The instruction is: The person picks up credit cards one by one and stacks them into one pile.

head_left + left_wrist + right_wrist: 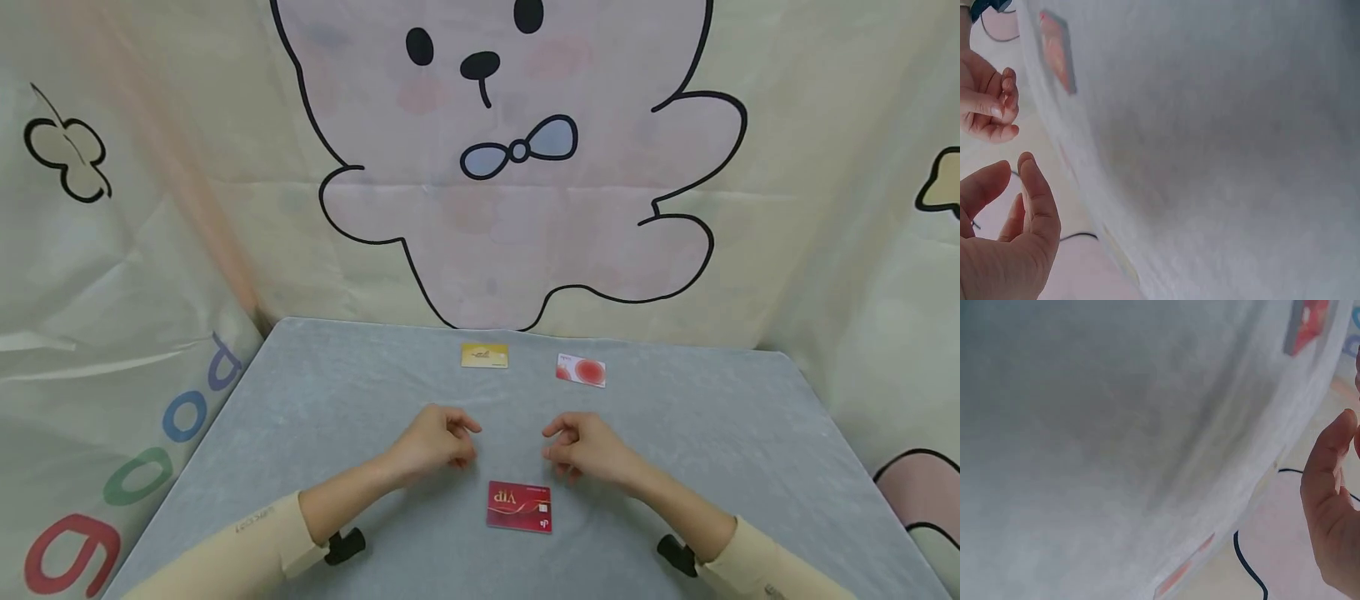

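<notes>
A red VIP card (519,507), seemingly the top of a thin stack, lies near the front middle of the table, its lettering upside down in the head view. Behind it, to the left, my left hand (442,437) hovers with loosely bent fingers and nothing between them. Facing it from the other side, my right hand (585,446) is likewise loosely curled and holds nothing. Farther back lie a yellow card (484,356) and, to its right, a white card with red circles (581,371). The left wrist view shows a gap between thumb (988,184) and fingers.
A grey-blue cloth (337,375) covers the table. Behind it hangs a curtain (517,208) printed with a cartoon bear, and printed curtains close off both sides. Each wrist wears a black band-mounted device (345,547) near the cream sleeve (247,542).
</notes>
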Demonstrator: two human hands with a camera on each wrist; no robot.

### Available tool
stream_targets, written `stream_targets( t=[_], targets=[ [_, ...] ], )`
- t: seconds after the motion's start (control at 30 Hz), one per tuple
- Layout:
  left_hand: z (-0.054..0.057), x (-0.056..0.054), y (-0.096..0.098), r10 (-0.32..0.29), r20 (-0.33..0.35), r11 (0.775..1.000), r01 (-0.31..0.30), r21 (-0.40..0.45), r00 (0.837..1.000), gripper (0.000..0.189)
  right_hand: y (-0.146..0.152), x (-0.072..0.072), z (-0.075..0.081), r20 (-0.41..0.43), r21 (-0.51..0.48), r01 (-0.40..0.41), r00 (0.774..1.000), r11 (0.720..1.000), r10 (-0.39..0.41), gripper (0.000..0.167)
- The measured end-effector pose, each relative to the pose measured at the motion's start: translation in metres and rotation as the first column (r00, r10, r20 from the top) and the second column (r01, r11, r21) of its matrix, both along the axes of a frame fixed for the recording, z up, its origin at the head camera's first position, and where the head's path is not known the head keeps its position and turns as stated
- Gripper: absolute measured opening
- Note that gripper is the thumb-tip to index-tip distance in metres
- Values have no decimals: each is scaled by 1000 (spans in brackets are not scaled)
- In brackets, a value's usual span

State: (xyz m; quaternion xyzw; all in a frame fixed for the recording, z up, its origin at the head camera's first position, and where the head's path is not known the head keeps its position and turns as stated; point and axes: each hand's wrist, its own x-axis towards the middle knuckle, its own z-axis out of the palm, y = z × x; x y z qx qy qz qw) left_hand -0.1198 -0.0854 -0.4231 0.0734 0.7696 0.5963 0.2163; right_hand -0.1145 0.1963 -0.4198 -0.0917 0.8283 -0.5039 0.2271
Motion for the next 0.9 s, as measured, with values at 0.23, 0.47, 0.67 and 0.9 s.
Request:
stream_targets(
  t=[0.23, 0.47, 0.67, 0.9],
  targets=[
    [13, -17, -10, 16, -31, 999, -17, -38, 999, 37, -3, -17, 12, -54, 8, 21, 998, 1000, -21, 35],
    [18, -33, -18, 44, -41, 999, -46, -30, 998, 37, -9, -35, 20, -87, 44, 71, 994, 996, -67, 37],
    [20, -47, -22, 100, -37, 995, -101, -24, 994, 37, -13, -49, 21, -131, 45, 82, 989, 996, -75, 36],
    [21, -64, -25, 174, -38, 985, -174, -16, 984, 37, -17, -66, 18, -139, 59, 103, 986, 993, -94, 41]
  ],
)
